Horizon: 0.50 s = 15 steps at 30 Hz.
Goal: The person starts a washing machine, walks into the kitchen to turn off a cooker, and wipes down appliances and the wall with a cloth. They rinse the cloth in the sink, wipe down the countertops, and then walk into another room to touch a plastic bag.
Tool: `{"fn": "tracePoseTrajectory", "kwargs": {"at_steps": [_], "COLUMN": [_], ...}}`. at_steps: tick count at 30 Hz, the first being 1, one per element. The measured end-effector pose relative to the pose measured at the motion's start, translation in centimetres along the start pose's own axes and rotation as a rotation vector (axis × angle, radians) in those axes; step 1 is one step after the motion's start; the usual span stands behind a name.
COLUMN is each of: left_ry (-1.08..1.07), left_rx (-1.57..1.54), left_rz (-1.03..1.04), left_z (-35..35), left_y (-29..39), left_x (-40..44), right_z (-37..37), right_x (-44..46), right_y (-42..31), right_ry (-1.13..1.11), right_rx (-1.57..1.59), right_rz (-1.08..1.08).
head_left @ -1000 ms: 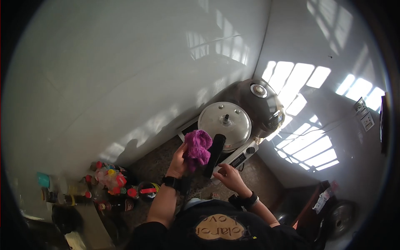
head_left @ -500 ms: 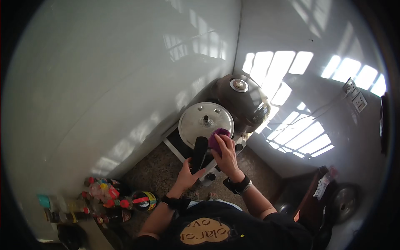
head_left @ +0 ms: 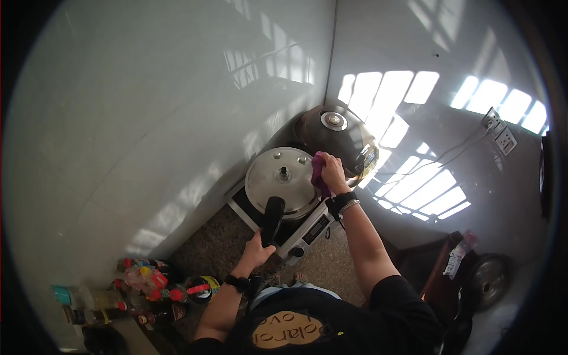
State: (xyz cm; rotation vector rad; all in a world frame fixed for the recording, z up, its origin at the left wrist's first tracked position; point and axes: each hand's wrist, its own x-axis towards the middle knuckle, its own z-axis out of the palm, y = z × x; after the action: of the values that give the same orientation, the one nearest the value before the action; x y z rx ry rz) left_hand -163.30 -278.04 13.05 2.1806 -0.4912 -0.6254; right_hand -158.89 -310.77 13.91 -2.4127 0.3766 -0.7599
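my right hand (head_left: 333, 174), gripping one purple cloth (head_left: 318, 173), now farther along one lid (head_left: 273, 188), my left hand (head_left: 256, 253) grasping one black handle (head_left: 273, 218)

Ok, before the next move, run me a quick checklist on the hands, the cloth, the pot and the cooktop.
1. Left hand on the black handle: ok.
2. Purple cloth held in the right hand, by the lid's right edge: ok.
3. Metal lid on the pot: ok; whether locked, cannot tell.
4. Pot standing on the cooktop: ok.
5. Heat off: cannot tell; the display is unreadable.
6. Bottles clear of the pot: ok.
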Motion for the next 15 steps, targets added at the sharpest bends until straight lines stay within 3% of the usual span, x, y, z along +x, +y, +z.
{"fn": "tracePoseTrajectory", "kwargs": {"at_steps": [1,4,8,14,15], "left_ry": [-0.003,0.017,0.002,-0.069,-0.060], "left_rx": [0.004,0.000,0.000,-0.020,-0.023], "left_rz": [-0.028,-0.045,-0.019,-0.029,-0.029], "left_z": [-0.3,-1.1,-2.7,-4.6,-4.8], "left_y": [0.1,0.0,-0.9,-1.8,-1.8], "left_x": [-0.2,0.0,-0.4,-0.5,-0.4], "right_z": [-0.2,-1.1,-1.7,-0.5,-0.5], "right_x": [-0.2,-5.1,-9.9,-1.2,0.2], "right_y": [-0.9,-5.3,-8.0,-1.0,-0.6], "right_ry": [-0.003,0.028,0.033,0.009,-0.054], "right_rx": [-0.013,0.002,0.026,0.155,0.131], "right_rz": [0.013,-0.211,-0.175,0.053,-0.029]}}
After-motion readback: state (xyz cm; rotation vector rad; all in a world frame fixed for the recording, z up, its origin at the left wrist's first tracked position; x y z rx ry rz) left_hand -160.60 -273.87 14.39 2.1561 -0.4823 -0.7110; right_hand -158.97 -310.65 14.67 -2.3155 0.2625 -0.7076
